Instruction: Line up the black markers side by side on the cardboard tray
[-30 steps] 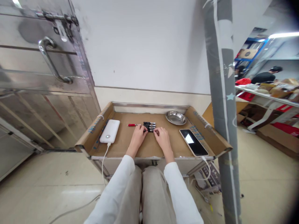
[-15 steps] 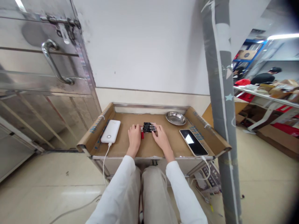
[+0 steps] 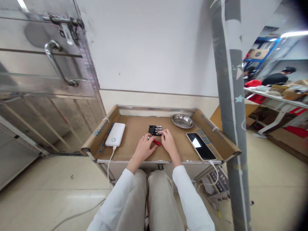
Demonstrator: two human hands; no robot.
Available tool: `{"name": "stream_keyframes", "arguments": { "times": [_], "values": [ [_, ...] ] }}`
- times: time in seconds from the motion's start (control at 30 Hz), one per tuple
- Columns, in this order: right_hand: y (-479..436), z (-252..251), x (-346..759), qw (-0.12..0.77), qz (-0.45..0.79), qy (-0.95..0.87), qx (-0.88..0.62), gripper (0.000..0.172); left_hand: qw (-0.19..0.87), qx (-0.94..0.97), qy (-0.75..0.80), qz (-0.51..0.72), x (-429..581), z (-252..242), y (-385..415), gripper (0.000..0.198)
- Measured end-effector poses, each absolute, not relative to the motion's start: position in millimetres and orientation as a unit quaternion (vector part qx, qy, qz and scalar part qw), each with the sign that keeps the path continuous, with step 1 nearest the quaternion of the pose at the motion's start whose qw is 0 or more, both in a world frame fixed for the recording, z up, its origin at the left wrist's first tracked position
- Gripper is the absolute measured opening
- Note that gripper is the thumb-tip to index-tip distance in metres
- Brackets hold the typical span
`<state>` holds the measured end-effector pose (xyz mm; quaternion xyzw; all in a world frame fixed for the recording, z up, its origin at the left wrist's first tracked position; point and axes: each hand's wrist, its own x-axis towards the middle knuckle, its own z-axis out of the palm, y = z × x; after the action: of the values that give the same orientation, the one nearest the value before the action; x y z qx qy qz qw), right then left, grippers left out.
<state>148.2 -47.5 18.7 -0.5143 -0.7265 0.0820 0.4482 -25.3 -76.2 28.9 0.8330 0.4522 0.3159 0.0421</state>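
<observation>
Several black markers (image 3: 155, 130) lie side by side in a row on the brown cardboard-lined top of a small cart (image 3: 137, 123). Just in front of them a red marker (image 3: 157, 142) lies at a slant, its left end between the fingers of my left hand (image 3: 143, 148). My right hand (image 3: 168, 141) rests at the right end of the row, fingers bent and slightly apart, with fingertips touching the nearest black marker. Its thumb is close to the red marker's tip.
A white power bank (image 3: 115, 134) with a cable lies on the left. On the right are a round metal dish (image 3: 182, 121) and a phone (image 3: 201, 146) with a cable. Raised cardboard sides edge the cart. A grey wrapped pole (image 3: 232, 96) stands close on the right.
The red marker has turned from upright to slanted and moved right and nearer to me. My left hand has moved with it, while my right hand has shifted slightly.
</observation>
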Motion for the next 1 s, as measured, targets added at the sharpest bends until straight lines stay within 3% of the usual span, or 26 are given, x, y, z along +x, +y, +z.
{"name": "stream_keyframes", "arguments": {
  "times": [0.27, 0.57, 0.77, 1.0],
  "values": [
    [-44.4, 15.5, 151.2, 0.459, 0.113, -0.721, -0.507, 0.032, 0.072, 0.832, 0.446, 0.322, -27.1, 30.9, -59.7, 0.010],
    [-49.6, 22.4, 146.2, 0.463, 0.171, -0.732, -0.469, 0.035, 0.339, 0.675, 0.423, 0.501, -16.7, 39.5, -38.1, 0.022],
    [-47.4, 18.4, 141.8, 0.451, 0.204, -0.739, -0.457, 0.035, 0.389, 0.616, 0.401, 0.556, -8.3, 35.1, -24.1, 0.027],
    [-43.0, 17.4, 143.8, 0.438, 0.214, -0.736, -0.470, 0.019, 0.428, 0.568, 0.396, 0.580, -18.7, 23.1, -19.6, 0.033]
  ]
}}
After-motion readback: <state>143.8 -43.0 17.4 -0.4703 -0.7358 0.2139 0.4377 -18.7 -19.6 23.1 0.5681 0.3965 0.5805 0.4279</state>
